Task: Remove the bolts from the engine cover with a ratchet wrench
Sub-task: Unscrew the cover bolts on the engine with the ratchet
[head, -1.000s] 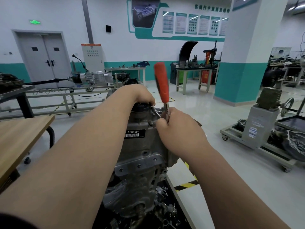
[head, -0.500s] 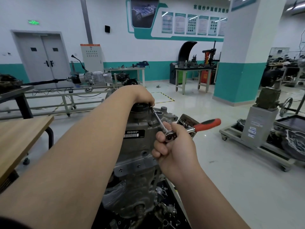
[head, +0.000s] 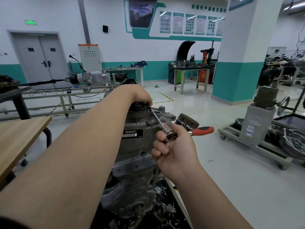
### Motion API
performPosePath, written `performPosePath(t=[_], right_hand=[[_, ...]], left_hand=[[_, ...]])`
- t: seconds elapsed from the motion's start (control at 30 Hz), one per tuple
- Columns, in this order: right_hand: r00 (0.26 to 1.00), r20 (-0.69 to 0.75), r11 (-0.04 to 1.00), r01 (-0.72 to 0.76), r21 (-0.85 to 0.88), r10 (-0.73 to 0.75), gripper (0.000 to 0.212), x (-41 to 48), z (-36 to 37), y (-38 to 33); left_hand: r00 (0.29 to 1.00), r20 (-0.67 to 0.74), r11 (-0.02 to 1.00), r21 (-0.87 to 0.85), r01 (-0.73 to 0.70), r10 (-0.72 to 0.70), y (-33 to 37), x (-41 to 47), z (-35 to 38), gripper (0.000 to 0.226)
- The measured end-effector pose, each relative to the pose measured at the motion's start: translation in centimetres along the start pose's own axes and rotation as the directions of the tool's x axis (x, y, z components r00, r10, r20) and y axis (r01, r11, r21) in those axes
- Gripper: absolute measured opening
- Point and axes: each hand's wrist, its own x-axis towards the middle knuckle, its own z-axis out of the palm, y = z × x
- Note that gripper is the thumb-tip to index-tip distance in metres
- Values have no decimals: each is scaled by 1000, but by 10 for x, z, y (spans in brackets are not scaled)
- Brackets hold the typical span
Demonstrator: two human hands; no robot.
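Note:
A grey engine (head: 137, 146) with a black "666660" label stands upright in front of me. My left hand (head: 140, 95) rests on its black top cap, fingertips at the far end of a thin extension bar (head: 156, 119), where the bolt is hidden. My right hand (head: 175, 146) grips the ratchet wrench (head: 171, 135) at its silver head. Its red handle (head: 202, 130) sticks out to the right, roughly level.
A wooden table (head: 18, 138) stands to the left. A grey wheeled stand (head: 257, 129) with machinery sits on the floor to the right. Loose metal parts (head: 161, 210) lie around the engine's base. A white and teal pillar (head: 239, 63) rises behind.
The ratchet handle swung from pointing straight up down to the right, and my right hand drew back toward me with it. My left hand stayed on top of the engine.

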Motion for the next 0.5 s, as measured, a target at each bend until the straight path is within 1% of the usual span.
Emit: performPosePath(t=[0.07,0.17,0.27,0.37,0.43,0.5], right_hand=[[1000,-12,997,17,-69,-18,21,0,-1,-1],[997,-52,973,37,-230,-50,19,0,-2,-4],[992,-84,916,52,-397,-93,19,-1,-3,-9],[987,-90,852,67,-518,-133,18,-2,-3,-12],[978,-82,755,95,-648,-193,16,-1,-2,-13],[960,-22,599,156,-786,-280,14,-2,-1,-13]], left_hand=[[1000,8,1000,1,5,-5,1,0,-1,30],[1000,23,1000,2,11,-11,2,0,-1,31],[1000,26,1000,-10,14,-14,2,-1,-1,32],[1000,17,1000,-14,16,-16,1,0,0,30],[1000,5,1000,-8,14,-13,1,0,0,25],[1000,-12,1000,-7,15,-15,1,-2,1,21]])
